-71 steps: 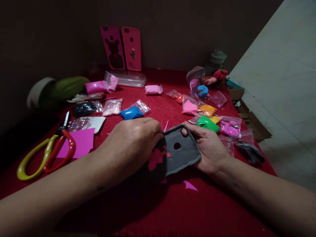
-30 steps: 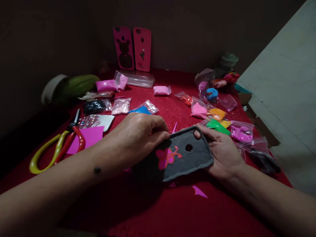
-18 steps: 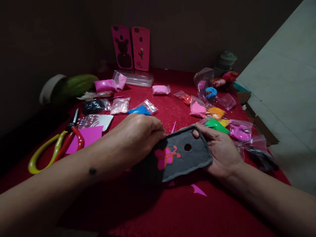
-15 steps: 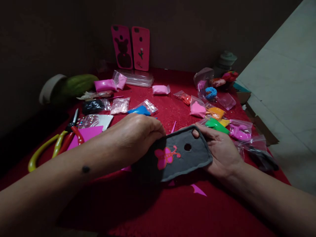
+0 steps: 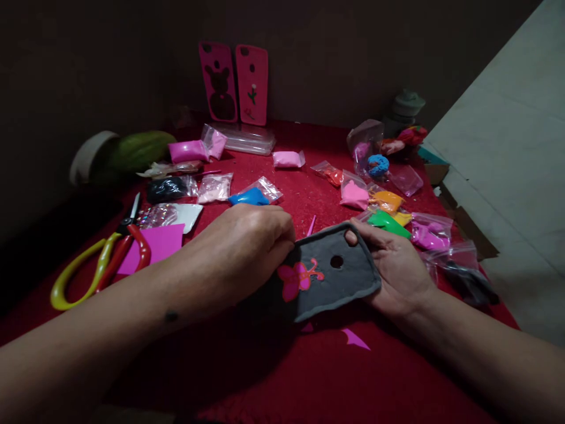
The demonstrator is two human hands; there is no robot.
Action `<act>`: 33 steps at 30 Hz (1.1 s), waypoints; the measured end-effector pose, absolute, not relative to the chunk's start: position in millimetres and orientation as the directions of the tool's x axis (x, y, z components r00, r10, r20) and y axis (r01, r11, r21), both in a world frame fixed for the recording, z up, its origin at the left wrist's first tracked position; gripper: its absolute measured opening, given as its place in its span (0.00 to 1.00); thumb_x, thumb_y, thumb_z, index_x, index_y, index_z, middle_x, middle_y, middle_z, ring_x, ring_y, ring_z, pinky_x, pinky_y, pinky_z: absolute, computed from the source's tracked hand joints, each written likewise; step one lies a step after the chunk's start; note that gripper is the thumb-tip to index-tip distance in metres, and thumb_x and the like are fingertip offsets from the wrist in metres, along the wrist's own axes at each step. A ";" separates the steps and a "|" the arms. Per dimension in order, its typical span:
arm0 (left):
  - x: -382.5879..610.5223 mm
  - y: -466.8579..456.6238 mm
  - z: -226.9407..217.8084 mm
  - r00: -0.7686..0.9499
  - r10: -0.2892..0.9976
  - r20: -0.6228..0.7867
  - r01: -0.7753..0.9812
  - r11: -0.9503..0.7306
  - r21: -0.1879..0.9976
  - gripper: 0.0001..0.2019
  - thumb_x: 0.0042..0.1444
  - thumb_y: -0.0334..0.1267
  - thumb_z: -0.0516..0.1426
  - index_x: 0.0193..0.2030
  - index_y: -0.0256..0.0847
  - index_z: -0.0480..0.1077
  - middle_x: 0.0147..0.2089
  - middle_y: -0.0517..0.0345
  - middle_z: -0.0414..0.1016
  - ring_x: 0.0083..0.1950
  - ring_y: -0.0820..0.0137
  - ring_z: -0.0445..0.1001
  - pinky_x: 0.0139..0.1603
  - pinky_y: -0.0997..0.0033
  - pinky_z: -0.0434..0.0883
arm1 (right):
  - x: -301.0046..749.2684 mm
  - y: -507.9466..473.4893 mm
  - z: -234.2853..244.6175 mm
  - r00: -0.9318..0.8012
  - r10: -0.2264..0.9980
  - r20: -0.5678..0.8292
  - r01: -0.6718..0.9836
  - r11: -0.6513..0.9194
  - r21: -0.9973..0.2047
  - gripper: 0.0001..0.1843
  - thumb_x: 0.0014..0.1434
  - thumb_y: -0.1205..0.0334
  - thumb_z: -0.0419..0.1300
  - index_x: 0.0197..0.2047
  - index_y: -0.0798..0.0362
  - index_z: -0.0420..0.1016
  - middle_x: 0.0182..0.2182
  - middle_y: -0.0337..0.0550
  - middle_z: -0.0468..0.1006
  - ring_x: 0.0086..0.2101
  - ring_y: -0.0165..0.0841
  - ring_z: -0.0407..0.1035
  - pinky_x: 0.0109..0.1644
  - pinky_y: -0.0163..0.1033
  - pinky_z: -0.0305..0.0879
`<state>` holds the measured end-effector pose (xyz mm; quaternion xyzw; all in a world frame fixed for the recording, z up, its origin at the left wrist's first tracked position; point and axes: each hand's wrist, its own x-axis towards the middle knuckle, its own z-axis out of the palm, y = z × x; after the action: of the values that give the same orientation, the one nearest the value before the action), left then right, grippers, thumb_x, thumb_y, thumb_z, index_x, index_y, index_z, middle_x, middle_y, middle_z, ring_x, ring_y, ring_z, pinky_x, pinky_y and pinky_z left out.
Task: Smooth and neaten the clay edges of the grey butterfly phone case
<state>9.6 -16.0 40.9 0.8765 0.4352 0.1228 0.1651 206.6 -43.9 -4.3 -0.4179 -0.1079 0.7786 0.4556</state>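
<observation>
A dark grey phone case [image 5: 318, 294] with a clay-like coating is tilted above the red cloth. A pink and orange butterfly [image 5: 295, 280] decorates its back. My right hand [image 5: 397, 265] grips the case's right end, a fingertip showing through the camera cutout. Over the case's left part, my left hand [image 5: 253, 250] is closed with fingers curled at the far edge. Its fingertips are hidden, so whatever they pinch cannot be made out. The case's left end is lost behind this hand and in shadow. A thin pink stick [image 5: 311, 225] lies just beyond the case.
Yellow-and-red-handled scissors [image 5: 119, 247] lie left on a magenta sheet [image 5: 165, 242]. Bags of coloured clay, including blue [image 5: 249, 197] and green [image 5: 388, 224], surround my hands. Two pink phone cases [image 5: 252, 82] stand at the back. A magenta scrap [image 5: 355, 340] lies in front.
My left hand and wrist have turned slightly and shifted a little over the case. My right hand keeps its grip, and the case stays nearly where it was.
</observation>
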 end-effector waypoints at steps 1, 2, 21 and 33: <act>8.3 -15.4 41.0 0.592 0.804 0.060 0.726 -0.563 0.394 0.10 0.52 0.28 0.53 0.24 0.41 0.73 0.21 0.63 0.71 0.21 0.76 0.63 0.22 0.76 0.57 | 206.3 -44.0 -4.0 -0.235 0.798 -0.555 -0.626 -0.562 -0.541 0.16 0.56 0.60 0.55 0.18 0.51 0.68 0.15 0.38 0.75 0.20 0.35 0.73 0.38 0.50 0.75; 6.9 -14.2 41.1 0.587 0.808 0.045 0.734 -0.555 0.391 0.10 0.52 0.29 0.54 0.26 0.42 0.74 0.22 0.63 0.72 0.22 0.75 0.65 0.22 0.76 0.58 | 205.9 -44.2 -3.4 -0.234 0.793 -0.563 -0.633 -0.563 -0.531 0.16 0.56 0.61 0.55 0.18 0.51 0.69 0.16 0.39 0.75 0.20 0.35 0.73 0.38 0.49 0.75; 11.5 -15.8 29.7 0.569 0.769 0.290 0.577 -0.625 0.525 0.04 0.56 0.34 0.60 0.35 0.39 0.77 0.29 0.62 0.78 0.29 0.75 0.73 0.29 0.77 0.64 | 204.1 -45.1 -1.7 -0.232 0.791 -0.566 -0.651 -0.558 -0.514 0.24 0.62 0.62 0.47 0.16 0.54 0.68 0.16 0.42 0.75 0.19 0.32 0.72 0.36 0.44 0.75; 21.9 -20.4 26.7 0.503 0.810 0.300 0.579 -0.574 0.579 0.06 0.56 0.33 0.59 0.29 0.37 0.75 0.25 0.62 0.74 0.26 0.77 0.69 0.27 0.78 0.61 | 200.1 -47.9 -0.5 -0.259 0.787 -0.560 -0.647 -0.572 -0.504 0.23 0.62 0.59 0.48 0.18 0.55 0.69 0.15 0.41 0.74 0.17 0.30 0.69 0.23 0.35 0.68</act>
<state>21.9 -20.4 26.7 0.8420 0.4126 0.2796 0.2066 200.1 -47.9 -0.5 -0.4046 -0.0865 0.7888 0.4546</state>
